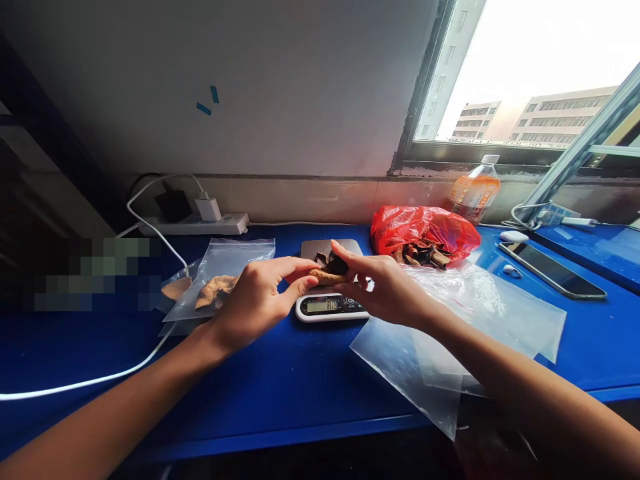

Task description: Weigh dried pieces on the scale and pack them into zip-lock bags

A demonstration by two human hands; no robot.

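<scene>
My left hand (263, 293) and my right hand (385, 287) meet over a small digital kitchen scale (303, 308). Between the fingertips of both hands is a curled piece of dried peel (327, 276), tan on the side facing me. Darker peel pieces (336, 263) show just behind it, over the metal weighing plate (310, 248); whether they rest on the plate or are held cannot be made out. The lit display shows digits too blurred to read. Beyond my right hand, a red plastic bag (400, 223) lies with its mouth toward me and dark dried peel (425, 256) inside.
Clear zip bags (520, 313) lie under my right forearm, one overhanging the blue table's (310, 400) front edge. Left, a zip bag (240, 252) contains tan peel. A white cable (100, 381) runs from a power strip (227, 224). Behind are a bottle (477, 190) and phone (555, 270).
</scene>
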